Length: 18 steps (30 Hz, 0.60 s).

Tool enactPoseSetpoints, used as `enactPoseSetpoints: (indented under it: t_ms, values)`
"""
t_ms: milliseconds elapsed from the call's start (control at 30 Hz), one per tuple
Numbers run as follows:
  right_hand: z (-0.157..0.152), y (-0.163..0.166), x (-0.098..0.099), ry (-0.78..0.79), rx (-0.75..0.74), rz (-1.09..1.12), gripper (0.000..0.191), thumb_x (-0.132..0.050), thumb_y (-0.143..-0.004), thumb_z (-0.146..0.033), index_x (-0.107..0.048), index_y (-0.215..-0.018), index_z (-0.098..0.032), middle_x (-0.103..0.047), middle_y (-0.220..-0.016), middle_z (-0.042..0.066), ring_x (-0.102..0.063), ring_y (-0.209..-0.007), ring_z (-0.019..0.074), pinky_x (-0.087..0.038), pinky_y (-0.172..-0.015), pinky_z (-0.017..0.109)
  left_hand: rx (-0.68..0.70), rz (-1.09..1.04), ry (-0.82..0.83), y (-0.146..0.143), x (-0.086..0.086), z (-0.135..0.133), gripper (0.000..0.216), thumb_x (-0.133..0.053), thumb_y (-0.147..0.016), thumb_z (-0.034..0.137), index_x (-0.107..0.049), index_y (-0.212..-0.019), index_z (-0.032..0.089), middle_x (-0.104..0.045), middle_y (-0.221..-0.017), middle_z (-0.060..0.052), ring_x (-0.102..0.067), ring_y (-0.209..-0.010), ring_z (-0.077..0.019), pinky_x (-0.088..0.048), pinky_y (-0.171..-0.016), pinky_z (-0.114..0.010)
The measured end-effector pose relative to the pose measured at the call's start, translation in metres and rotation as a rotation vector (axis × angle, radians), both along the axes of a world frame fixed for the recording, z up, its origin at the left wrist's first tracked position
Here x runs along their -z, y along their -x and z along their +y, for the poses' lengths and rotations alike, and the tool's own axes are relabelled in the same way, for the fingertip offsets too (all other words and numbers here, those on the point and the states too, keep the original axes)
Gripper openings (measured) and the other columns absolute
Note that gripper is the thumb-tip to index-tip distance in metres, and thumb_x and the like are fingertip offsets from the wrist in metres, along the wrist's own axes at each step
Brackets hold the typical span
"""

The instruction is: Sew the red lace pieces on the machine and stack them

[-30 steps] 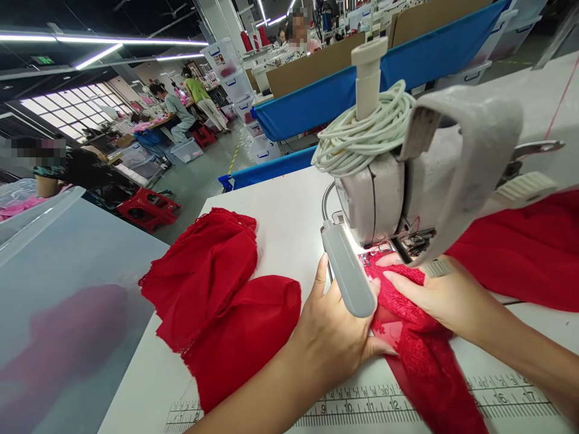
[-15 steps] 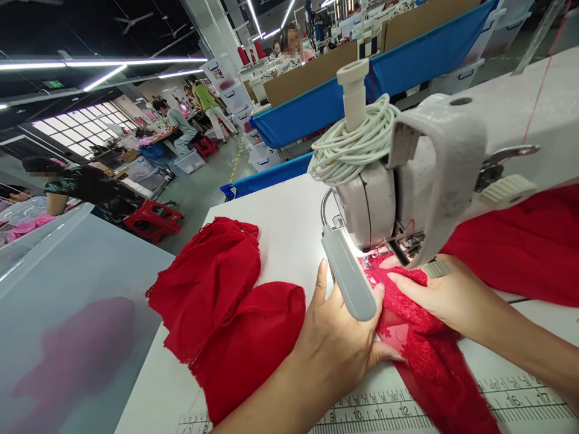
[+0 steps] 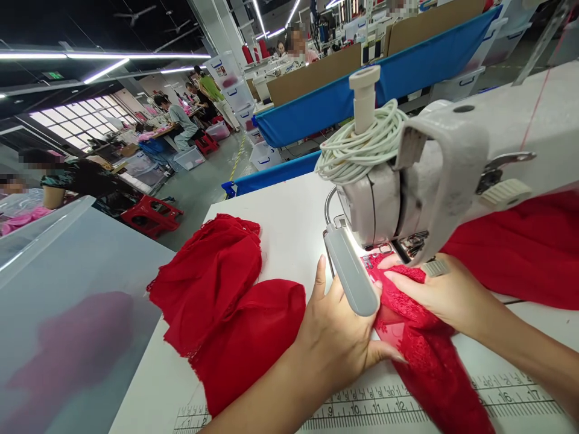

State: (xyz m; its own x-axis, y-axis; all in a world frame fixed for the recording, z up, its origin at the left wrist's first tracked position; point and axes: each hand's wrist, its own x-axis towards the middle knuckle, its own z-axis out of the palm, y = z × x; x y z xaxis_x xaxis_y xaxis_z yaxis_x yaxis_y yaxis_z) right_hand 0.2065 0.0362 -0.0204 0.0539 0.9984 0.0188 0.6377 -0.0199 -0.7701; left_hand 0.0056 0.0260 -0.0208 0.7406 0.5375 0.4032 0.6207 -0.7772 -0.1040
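Note:
Red lace fabric [image 3: 409,304] runs under the needle area of a white sewing machine [image 3: 452,157] and hangs down toward me across the table. My left hand [image 3: 337,331] lies spread on the left edge of this fabric, thumb and fingers apart. A grey lamp [image 3: 353,268] on a bent metal stem covers some of its fingers. On the right, my right hand [image 3: 446,292] grips the lace close to the presser foot, thumb on top. Its other fingers are partly hidden by the cloth and the machine. The needle tip cannot be made out.
Left of my hands lies a pile of red fabric pieces [image 3: 226,301]. A translucent plastic bin [image 3: 90,265] stands at the table's left edge. More red cloth [image 3: 525,247] lies behind my right arm. A printed ruler [image 3: 362,410] runs along the front. Several people work farther back.
The view has shifted slightly, so the machine head appears a little farther right. Both hands keep nearly the same place on the lace fabric, whose lower end sits slightly farther left.

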Motion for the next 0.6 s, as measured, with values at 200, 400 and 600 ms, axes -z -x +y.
enactPoseSetpoints:
  t_ms: [200, 400, 600]
  values:
    - [-0.0009, 0.0016, -0.0039, -0.003, 0.016, -0.019, 0.025, -0.051, -0.072, -0.038, -0.07, -0.068, -0.024, -0.07, -0.06, 0.0, -0.066, -0.058, 0.0223, -0.044, -0.047, 0.027, 0.029, -0.043, 0.017, 0.0007, -0.0028, 0.0017, 0.08, -0.021, -0.087, 0.075, -0.065, -0.118, 0.015, -0.067, -0.119, -0.016, -0.056, -0.12, -0.0346, -0.029, -0.111, -0.062]
    - [-0.0009, 0.0017, -0.0035, -0.009, 0.022, -0.041, 0.021, -0.052, -0.074, -0.035, -0.06, -0.059, -0.023, -0.064, -0.055, -0.001, -0.061, -0.055, 0.0208, -0.043, -0.05, 0.027, 0.037, -0.055, 0.042, 0.0023, -0.0017, 0.0028, 0.086, -0.015, -0.086, 0.075, -0.063, -0.12, 0.013, -0.065, -0.121, -0.017, -0.054, -0.123, -0.0355, -0.031, -0.111, -0.063]
    - [0.0001, 0.0, 0.0022, -0.028, 0.038, -0.06, 0.025, -0.056, -0.075, -0.035, -0.052, -0.053, -0.023, -0.055, -0.046, -0.003, -0.054, -0.047, 0.0173, -0.036, -0.043, 0.025, 0.049, -0.062, 0.036, 0.0027, -0.0023, 0.0044, 0.083, -0.013, -0.088, 0.072, -0.064, -0.12, 0.015, -0.065, -0.121, -0.017, -0.053, -0.124, -0.0338, -0.029, -0.112, -0.063]
